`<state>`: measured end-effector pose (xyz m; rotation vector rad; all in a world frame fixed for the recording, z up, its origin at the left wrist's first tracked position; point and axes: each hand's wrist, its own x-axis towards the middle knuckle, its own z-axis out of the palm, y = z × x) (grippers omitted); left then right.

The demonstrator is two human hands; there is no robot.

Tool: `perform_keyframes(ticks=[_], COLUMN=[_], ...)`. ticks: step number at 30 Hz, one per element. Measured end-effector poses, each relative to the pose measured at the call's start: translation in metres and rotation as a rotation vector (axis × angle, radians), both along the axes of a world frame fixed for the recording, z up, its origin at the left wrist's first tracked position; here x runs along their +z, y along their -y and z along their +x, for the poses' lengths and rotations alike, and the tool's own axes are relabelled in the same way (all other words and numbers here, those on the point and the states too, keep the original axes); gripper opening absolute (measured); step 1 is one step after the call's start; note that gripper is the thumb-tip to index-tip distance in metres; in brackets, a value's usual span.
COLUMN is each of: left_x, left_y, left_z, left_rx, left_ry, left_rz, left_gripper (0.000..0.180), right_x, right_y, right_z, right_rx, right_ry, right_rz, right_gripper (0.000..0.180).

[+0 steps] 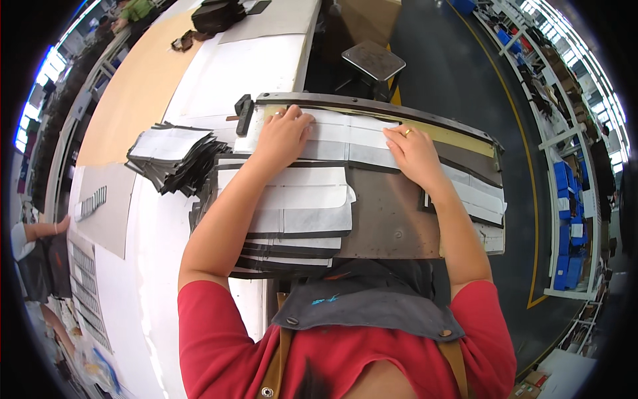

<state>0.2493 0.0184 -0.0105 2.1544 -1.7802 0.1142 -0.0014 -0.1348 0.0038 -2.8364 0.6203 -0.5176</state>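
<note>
A white panel with dark edges (349, 143) lies across the far part of a grey metal work plate (392, 213), along a long metal bar (372, 103). My left hand (284, 138) bears on its left end, fingers bent and held together near the bar. At the panel's right end, my right hand (415, 154) pinches the edge between thumb and fingers. Under my left forearm is a stack of similar white, dark-edged panels (302, 199). More panels (475, 196) lie beyond my right forearm, partly hidden by it.
A fanned pile of dark-edged pieces (176, 153) sits on the white table (166, 253) to the left. A black clamp-like block (244, 114) stands at the bar's left end. Beyond the plate is a metal stool (374, 61). Shelves with blue bins (568, 226) line the right side. Another person's arm (46, 229) shows far left.
</note>
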Motion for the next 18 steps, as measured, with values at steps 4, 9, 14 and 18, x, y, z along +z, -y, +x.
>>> perform_keyframes(ticks=[4,9,14,18], left_x=[-0.008,-0.010,-0.007,-0.001], left_y=[0.001,0.003,0.002,0.000], left_z=[0.013,0.017,0.017,0.014], left_rx=[0.102,0.057,0.053,0.022], left_ry=[-0.010,-0.005,0.070,0.113], left_rz=[-0.107,-0.102,-0.022,0.024], left_gripper=[0.049,0.060,0.051,0.040], right_x=[-0.002,-0.021,-0.024,-0.013], right_y=[0.000,-0.007,-0.014,-0.011], right_z=[0.053,0.135,0.145,0.122], right_rx=[0.135,0.251,0.241,0.217], right_ry=[0.191,0.191,0.132,0.070], right_rz=[-0.055,0.073,-0.036,-0.107], right_gripper=[0.028,0.028,0.023,0.017])
